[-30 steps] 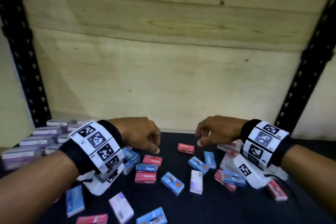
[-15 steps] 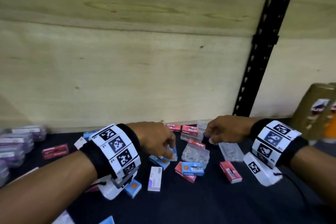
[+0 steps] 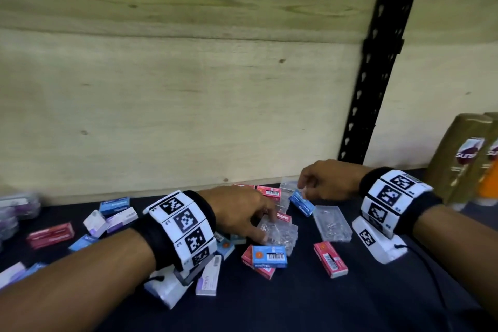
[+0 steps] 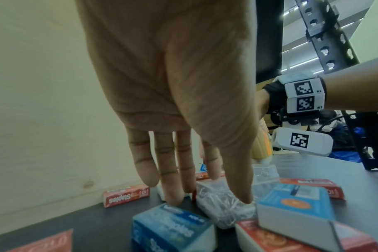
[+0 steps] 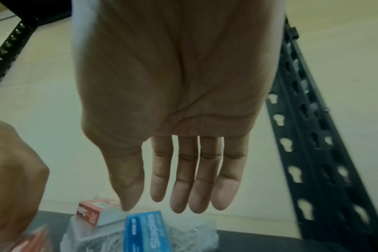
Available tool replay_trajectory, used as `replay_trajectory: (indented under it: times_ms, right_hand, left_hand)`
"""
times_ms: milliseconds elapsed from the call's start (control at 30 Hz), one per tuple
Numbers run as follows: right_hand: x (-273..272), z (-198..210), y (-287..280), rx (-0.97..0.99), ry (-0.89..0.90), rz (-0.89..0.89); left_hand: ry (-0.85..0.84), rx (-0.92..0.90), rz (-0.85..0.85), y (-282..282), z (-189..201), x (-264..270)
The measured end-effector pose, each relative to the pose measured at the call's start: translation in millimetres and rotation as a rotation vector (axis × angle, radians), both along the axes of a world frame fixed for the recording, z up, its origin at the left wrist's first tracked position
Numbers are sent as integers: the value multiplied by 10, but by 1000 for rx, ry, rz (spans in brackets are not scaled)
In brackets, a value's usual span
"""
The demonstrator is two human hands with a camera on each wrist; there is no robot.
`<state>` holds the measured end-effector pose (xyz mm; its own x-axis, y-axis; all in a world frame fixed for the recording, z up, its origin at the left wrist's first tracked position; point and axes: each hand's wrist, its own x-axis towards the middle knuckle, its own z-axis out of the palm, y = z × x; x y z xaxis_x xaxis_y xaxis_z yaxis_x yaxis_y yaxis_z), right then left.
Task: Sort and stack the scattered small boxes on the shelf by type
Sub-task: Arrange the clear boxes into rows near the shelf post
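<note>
Small staple boxes in red point(image 3: 330, 259), blue point(image 3: 269, 256) and white-purple point(image 3: 207, 277) lie scattered on the dark shelf point(image 3: 296, 304), with clear plastic boxes point(image 3: 332, 222) among them. My left hand point(image 3: 265, 226) reaches onto a clear box of clips point(image 3: 283, 236); in the left wrist view its fingers are straight, and the thumb point(image 4: 242, 196) touches that clear box point(image 4: 222, 206). My right hand point(image 3: 303, 188) hovers just over a blue staples box point(image 3: 301, 202) near the back wall. Its fingers point(image 5: 179, 196) hang straight above the blue box point(image 5: 145, 228), holding nothing.
Gold shampoo bottles point(image 3: 463, 159) and an orange bottle point(image 3: 490, 183) stand at the right. A black perforated upright point(image 3: 377, 75) rises behind my right hand. A wooden back wall point(image 3: 188, 116) closes the shelf. Purple-and-clear boxes point(image 3: 16, 210) are stacked at far left.
The view has swung right. Both hands moved right and down onto the pile: the left now touches a clear box, the right hangs over a blue box.
</note>
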<state>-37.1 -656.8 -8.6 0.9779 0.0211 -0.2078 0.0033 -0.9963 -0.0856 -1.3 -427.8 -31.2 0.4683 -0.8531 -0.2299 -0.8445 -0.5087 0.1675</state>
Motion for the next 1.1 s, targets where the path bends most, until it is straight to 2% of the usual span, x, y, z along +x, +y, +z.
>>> replay_trajectory:
  times_ms: [333, 533, 700, 867, 1100]
  right_hand:
    - [451, -58, 411, 20, 16, 149]
    - [484, -31, 383, 53, -10, 134]
    - [352, 60, -30, 22, -70, -9]
    - [158, -111, -484, -103, -87, -215]
    - [-39, -281, -604, -130, -9, -245]
  left_hand:
    - [2, -36, -37, 66, 24, 96]
    - [-22, -36, -57, 76, -14, 89]
    - [-20, -40, -80, 84, -25, 94]
    - [-10, -35, -59, 114, -17, 103]
    - [-2, -37, -10, 106, 71, 38]
